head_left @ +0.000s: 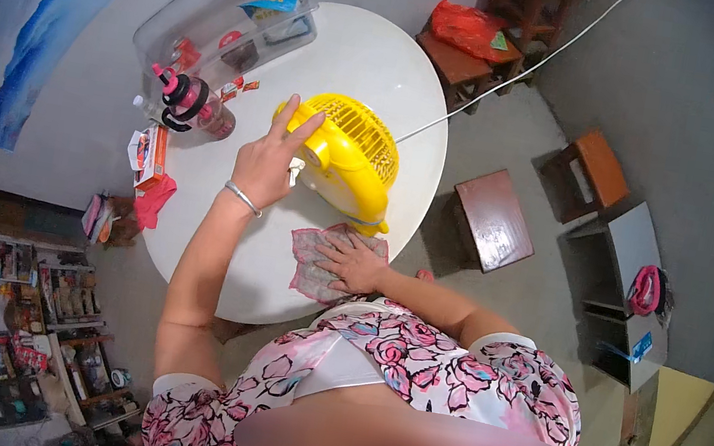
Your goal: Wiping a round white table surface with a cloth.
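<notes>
A yellow electric fan [351,161] stands on the round white table [392,60], its slatted grille on the far side. My left hand [266,164] reaches up to the fan's left end. Two of its fingers lie spread over the yellow casing, while the thumb is hidden. Something small and white, perhaps crumpled tissue [295,170], shows beside the palm. Near the table's front edge, my right hand [356,265] lies flat with fingers spread on a grey cloth [310,260] with a pink border, just below the fan's base.
A clear plastic bin [160,24] holds packages at the back left. Beside it are a dark-lidded bottle [207,111], an orange-and-white box [151,155] and a pink cloth [155,200]. A white cord [510,79] runs to the upper right. Stools [498,217] stand right of the table.
</notes>
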### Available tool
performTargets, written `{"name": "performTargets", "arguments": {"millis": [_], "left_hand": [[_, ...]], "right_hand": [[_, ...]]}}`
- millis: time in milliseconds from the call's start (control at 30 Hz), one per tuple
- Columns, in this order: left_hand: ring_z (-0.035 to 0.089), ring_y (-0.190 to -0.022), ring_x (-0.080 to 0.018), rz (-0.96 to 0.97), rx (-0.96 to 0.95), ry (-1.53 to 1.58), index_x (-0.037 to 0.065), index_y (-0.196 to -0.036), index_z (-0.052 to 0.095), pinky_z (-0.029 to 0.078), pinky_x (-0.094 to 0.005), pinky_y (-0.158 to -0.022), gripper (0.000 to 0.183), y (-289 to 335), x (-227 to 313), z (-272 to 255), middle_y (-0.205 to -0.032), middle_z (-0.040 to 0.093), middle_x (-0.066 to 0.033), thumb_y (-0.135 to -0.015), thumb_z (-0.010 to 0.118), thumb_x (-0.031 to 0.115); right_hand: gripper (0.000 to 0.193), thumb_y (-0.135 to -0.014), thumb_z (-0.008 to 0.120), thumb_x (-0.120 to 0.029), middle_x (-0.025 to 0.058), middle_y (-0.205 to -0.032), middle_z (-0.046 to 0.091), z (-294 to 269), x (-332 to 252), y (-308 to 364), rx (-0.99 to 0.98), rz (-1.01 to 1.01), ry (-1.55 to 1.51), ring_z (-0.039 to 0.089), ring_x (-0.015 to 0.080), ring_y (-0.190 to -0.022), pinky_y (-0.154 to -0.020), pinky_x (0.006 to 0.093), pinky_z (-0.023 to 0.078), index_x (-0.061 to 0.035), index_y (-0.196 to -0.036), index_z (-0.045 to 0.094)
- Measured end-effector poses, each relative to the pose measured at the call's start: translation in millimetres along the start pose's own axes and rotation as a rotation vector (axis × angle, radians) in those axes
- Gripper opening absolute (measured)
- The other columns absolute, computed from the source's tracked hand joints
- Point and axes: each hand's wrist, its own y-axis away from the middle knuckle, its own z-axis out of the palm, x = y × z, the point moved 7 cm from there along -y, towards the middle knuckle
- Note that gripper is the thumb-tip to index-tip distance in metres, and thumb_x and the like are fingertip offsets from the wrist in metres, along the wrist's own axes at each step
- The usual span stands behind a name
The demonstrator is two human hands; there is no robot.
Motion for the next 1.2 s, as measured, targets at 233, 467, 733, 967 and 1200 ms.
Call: {"name": "performTargets", "arguments": {"millis": [233, 467, 733, 967, 1200], "left_hand": [[0.063, -0.089, -0.0302, 0.109, -0.081, -0.03, 0.014, -0.117, 0.048, 0.052, -0.0394, -0.066, 0.055, -92.3, 40.5, 8.5, -0.12, 0.057, -0.0083, -0.065, 0.066, 0.005], [0.062, -0.08, -0.0281, 0.068, -0.212, 0.136, 0.009, -0.106, 0.058, 0.05, -0.0374, -0.064, 0.064, -210.3, 19.0, 19.2, -0.095, 0.059, -0.0063, -0.052, 0.084, 0.029], [0.06, -0.078, -0.0327, -0.095, -0.022, 0.206, 0.005, -0.101, 0.059, 0.049, -0.0376, -0.067, 0.063, -314.4, -35.7, 10.4, -0.089, 0.057, -0.0126, -0.048, 0.087, 0.024], [0.057, -0.081, -0.0221, -0.568, 0.182, 0.249, 0.0, -0.099, 0.056, 0.047, -0.0322, -0.075, 0.063, -402.2, -89.3, 28.7, -0.089, 0.055, -0.0082, -0.045, 0.086, 0.008], [0.053, -0.086, -0.0167, -0.819, 0.242, 0.359, 0.0, -0.102, 0.056, 0.044, -0.0287, -0.08, 0.063, -475.4, -119.2, 84.1, -0.093, 0.053, -0.0047, -0.047, 0.085, 0.003]], "right_hand": [[0.063, -0.082, 0.055, -0.05, 0.0062, -0.151, 0.024, -31.9, 101.3, 27.0, -0.249, 0.06, -0.294, 0.021, 0.03, -0.139, -0.106, 0.049, 0.031, -0.022, -0.138, 0.042], [0.065, -0.079, 0.058, -0.054, 0.0046, -0.151, 0.025, -86.4, 192.1, 24.9, -0.152, -0.014, -0.195, 0.021, 0.0301, -0.139, -0.108, 0.0547, 0.02, -0.023, -0.135, 0.047], [0.068, -0.078, 0.056, -0.057, 0.0065, -0.151, 0.025, -125.6, 328.8, -31.4, -0.198, -0.097, -0.186, 0.023, 0.0303, -0.138, -0.108, 0.0581, 0.017, -0.0237, -0.136, 0.045], [0.062, -0.079, 0.052, -0.05, 0.0079, -0.145, 0.035, -131.5, 601.4, -141.7, 0.234, 0.247, -0.263, 0.028, 0.0298, -0.136, -0.105, 0.0635, 0.019, -0.022, -0.134, 0.045], [0.058, -0.084, 0.047, -0.052, 0.0071, -0.148, 0.031, -213.9, 817.3, -232.6, 0.152, 0.411, 0.054, 0.022, 0.0317, -0.138, -0.105, 0.0673, 0.012, -0.0235, -0.135, 0.046]]}}
